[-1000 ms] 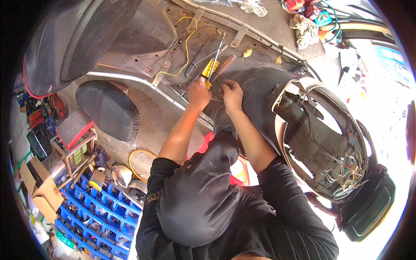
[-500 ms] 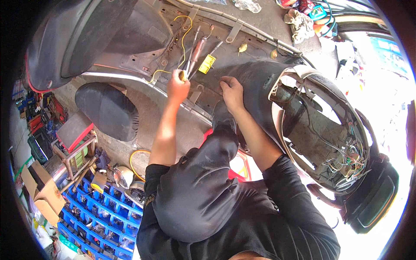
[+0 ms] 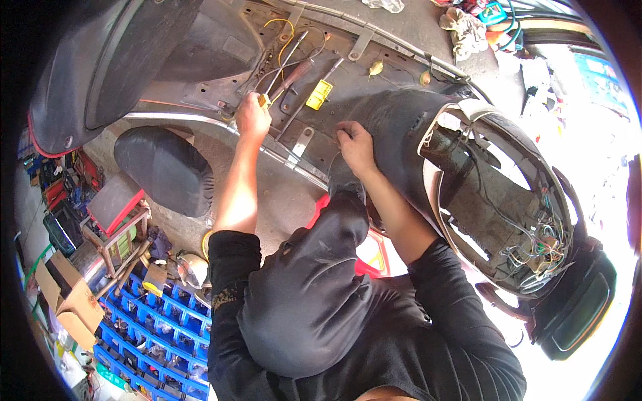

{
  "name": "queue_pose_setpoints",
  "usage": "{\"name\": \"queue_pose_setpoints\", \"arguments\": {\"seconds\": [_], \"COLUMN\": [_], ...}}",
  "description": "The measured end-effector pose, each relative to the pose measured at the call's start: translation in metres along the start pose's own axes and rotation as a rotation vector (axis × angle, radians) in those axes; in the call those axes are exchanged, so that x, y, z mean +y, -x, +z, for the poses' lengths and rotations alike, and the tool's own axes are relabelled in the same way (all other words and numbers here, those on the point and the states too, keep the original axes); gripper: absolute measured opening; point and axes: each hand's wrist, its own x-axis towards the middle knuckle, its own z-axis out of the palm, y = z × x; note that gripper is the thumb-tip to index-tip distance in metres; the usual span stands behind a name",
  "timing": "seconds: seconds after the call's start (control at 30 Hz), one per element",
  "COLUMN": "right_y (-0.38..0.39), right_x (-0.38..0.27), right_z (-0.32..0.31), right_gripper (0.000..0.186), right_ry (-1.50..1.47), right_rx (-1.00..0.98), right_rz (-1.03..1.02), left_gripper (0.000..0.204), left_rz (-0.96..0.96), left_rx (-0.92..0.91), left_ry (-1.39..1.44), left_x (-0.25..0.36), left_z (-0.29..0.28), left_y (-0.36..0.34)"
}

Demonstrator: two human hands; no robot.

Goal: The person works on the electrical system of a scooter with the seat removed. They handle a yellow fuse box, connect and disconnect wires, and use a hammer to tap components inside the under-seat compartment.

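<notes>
My left hand [image 3: 252, 117] is closed round the yellow handle [image 3: 263, 101] of what looks like a long thin screwdriver, above a dark metal floor panel [image 3: 334, 110]. Close to its fingers lies a tool with a reddish-brown handle [image 3: 297, 73]. Farther right, a yellow rectangular piece [image 3: 319, 95] sits on or against a thin rod on the panel. My right hand [image 3: 356, 145] is beside the black rounded shell [image 3: 394, 123], fingertips pinched together; anything between them is too small to make out. A thin yellow wire [image 3: 290, 41] curves over the panel beyond my left hand.
A black seat [image 3: 114, 60] takes up the upper left. Below it lies a dark curved cover [image 3: 164, 170]. At right, loose coloured wires [image 3: 538, 250] hang in the shell's opening. Blue parts bins [image 3: 154, 327] and a cardboard box [image 3: 67, 301] stand lower left. My bent knee [image 3: 301, 314] is between my arms.
My left hand has moved left and slightly away from me with the yellow-handled tool. The yellow wire near it has shifted. My right hand has barely moved.
</notes>
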Motion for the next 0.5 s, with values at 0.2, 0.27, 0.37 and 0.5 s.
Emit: {"name": "queue_pose_setpoints", "arguments": {"seconds": [0.2,0.27,0.37,0.5], "right_y": [0.01,0.014,0.019,0.024], "right_x": [-0.003,0.003,0.002,0.003], "right_z": [-0.002,-0.004,-0.01,-0.007], "right_gripper": [0.02,0.019,0.019,0.02], "right_ry": [-0.046,-0.031,0.036,0.212], "right_rx": [0.032,0.012,0.011,0.079], "right_rz": [0.004,-0.059,-0.096,-0.264], "left_gripper": [0.034,0.036,0.039,0.038], "left_rz": [-0.043,-0.159,-0.131,-0.302], "left_rx": [-0.059,-0.217,-0.261,-0.228], "left_ry": [0.544,0.37,0.392,0.567], "left_x": [0.069,0.079,0.095,0.077], "left_z": [0.013,0.02,0.027,0.042], "left_y": [0.004,0.008,0.024,0.039]}}
